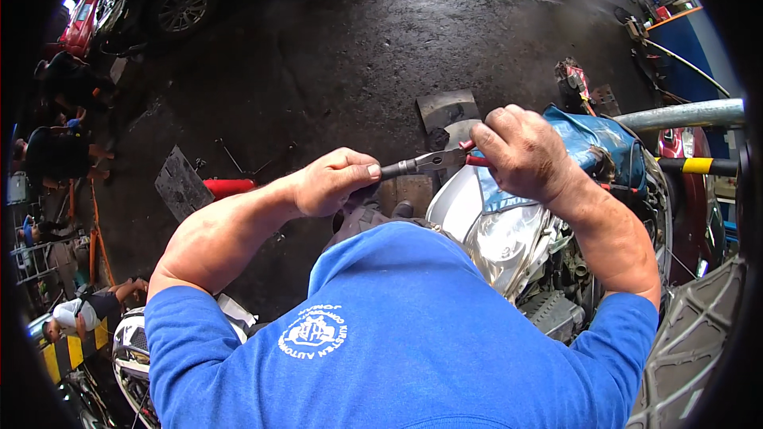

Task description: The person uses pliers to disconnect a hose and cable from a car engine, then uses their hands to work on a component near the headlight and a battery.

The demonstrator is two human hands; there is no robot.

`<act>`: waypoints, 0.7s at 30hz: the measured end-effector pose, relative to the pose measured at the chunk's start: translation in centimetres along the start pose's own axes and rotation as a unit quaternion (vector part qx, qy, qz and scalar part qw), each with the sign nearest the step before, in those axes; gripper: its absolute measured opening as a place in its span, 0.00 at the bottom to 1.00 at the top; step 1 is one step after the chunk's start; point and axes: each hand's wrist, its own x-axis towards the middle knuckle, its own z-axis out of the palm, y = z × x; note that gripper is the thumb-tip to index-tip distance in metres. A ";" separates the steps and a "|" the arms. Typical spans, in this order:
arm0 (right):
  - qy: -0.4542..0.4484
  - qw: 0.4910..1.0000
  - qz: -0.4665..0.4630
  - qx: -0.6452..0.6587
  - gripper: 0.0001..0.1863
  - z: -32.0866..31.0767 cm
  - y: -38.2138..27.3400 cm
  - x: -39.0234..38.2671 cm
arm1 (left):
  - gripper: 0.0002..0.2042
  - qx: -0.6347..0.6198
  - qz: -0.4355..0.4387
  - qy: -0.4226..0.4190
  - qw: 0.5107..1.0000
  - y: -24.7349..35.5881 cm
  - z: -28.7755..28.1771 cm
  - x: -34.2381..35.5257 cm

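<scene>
My left hand (332, 183) is closed round a dark rod-like part (391, 170), with its thumb along the top. The part's kind does not show clearly, and my fingers hide its near end. My right hand (524, 155) grips the red handles of a pair of pliers (442, 160). The metal jaws point left and meet the tip of the dark part. Both hands are raised in front of my chest, beside a vehicle's headlight (502, 245).
To the right is an exposed engine bay (560, 310), with a blue cover (596, 139) over the vehicle's edge. A metal plate (183, 184) and red cylinder (229, 187) lie on the floor at left. Several people are at the far left, one in a white shirt (75, 314).
</scene>
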 end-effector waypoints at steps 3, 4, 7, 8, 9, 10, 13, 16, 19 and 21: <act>-0.030 0.999 -0.014 -0.006 0.12 -1.0 -0.1 0.6 | 0.18 -0.386 -0.119 -0.113 0.908 -0.4 1.2 -0.5; -0.077 0.997 -0.008 0.006 0.11 -1.0 -0.1 0.5 | 0.17 -0.263 -0.128 -0.061 0.954 0.0 1.3 -0.3; -0.161 0.984 0.041 0.062 0.10 -0.6 -0.5 -0.2 | 0.12 0.319 0.067 0.052 0.944 1.9 0.7 0.4; -0.197 0.971 0.081 0.106 0.09 -0.4 -0.7 -0.4 | 0.10 0.402 0.082 0.078 0.908 2.2 0.5 0.5; -0.224 0.950 0.137 0.171 0.12 -0.5 -1.0 -0.4 | 0.09 0.448 0.127 0.100 0.879 2.3 -0.1 0.7; -0.224 0.949 0.139 0.171 0.12 -0.6 -1.2 -0.2 | 0.09 0.491 0.172 0.122 0.845 2.3 -0.8 0.9; -0.341 0.821 0.259 0.377 0.18 -0.6 -1.8 0.0 | 0.09 0.541 0.243 0.114 0.797 3.0 -1.6 1.2; -0.372 0.708 0.299 0.521 0.20 0.9 -2.2 -0.7 | 0.10 0.580 0.278 0.099 0.760 3.1 -2.2 1.2; -0.364 0.685 0.317 0.546 0.20 1.1 -2.3 -1.0 | 0.10 0.556 0.294 0.098 0.771 3.4 -2.4 1.2; -0.330 0.731 0.304 0.515 0.21 0.8 -2.1 -0.8 | 0.11 0.504 0.238 0.130 0.820 3.8 -2.6 1.0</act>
